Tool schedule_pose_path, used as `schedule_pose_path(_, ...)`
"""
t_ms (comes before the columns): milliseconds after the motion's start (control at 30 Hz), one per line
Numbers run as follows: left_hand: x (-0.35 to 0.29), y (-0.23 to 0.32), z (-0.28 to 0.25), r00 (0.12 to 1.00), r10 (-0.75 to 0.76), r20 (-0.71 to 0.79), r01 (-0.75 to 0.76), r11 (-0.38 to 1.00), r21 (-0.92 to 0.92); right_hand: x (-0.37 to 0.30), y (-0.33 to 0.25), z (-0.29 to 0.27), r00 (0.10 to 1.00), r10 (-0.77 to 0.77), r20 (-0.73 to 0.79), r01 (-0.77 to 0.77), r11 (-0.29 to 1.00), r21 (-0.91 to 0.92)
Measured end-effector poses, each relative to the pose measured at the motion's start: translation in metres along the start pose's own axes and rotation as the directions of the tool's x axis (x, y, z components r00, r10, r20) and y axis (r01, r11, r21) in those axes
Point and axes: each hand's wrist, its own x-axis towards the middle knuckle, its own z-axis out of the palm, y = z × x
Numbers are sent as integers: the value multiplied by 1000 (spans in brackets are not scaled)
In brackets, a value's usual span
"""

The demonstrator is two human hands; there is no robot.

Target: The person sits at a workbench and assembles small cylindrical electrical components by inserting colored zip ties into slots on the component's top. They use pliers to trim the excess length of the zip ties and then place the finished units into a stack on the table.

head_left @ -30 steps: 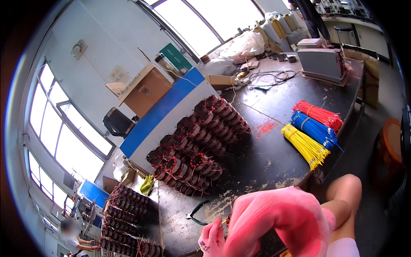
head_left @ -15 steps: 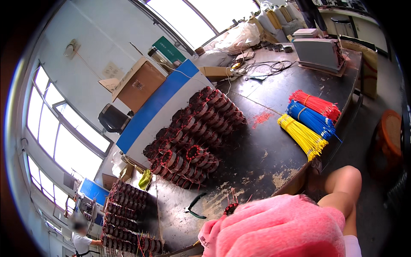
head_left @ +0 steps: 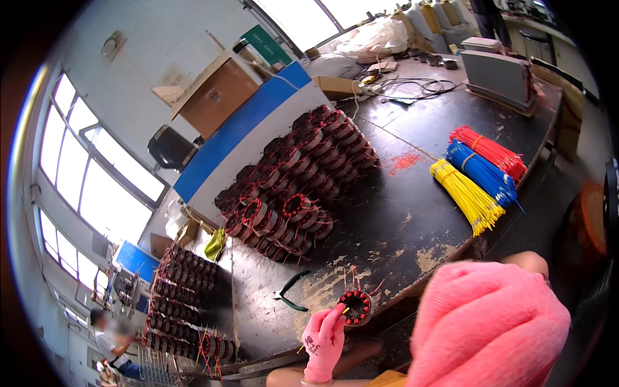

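Observation:
My left hand (head_left: 324, 342), in a pink glove, grips the lower left rim of a motor stator (head_left: 356, 307) at the table's front edge. The stator is a ring with red windings inside, and a few thin red leads stick up from it. A short yellow wire (head_left: 346, 310) shows at my left fingertips. My right hand (head_left: 490, 319), gloved in pink too, is close to the camera, right of the stator and apart from it. Its fingers are curled, and whatever they may hold is hidden. Dark-handled cutters (head_left: 293, 291) lie on the table, left of the stator.
Stacked stators (head_left: 284, 187) stand mid-table, with more rows (head_left: 184, 303) at the left. Yellow (head_left: 467, 197), blue (head_left: 480, 171) and red wire bundles (head_left: 488, 151) lie at the right edge. A grey machine (head_left: 496, 80) stands at the back. A person (head_left: 113, 345) is far left.
My right hand has moved right and away from the stator, so my left hand and the ring now show. The view has shifted slightly.

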Motion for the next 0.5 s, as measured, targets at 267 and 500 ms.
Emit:
schedule_pose_path(267, 9, -9, 8, 976, -214, 32, 216, 962, -166, -19, 132, 6, 985, 154, 82, -86, 835, -543)
schedule_pose_path(500, 24, -20, 63, 948, -308, 83, 319, 913, -254, -96, 264, 24, 801, 458, 386, 212, 386, -898)
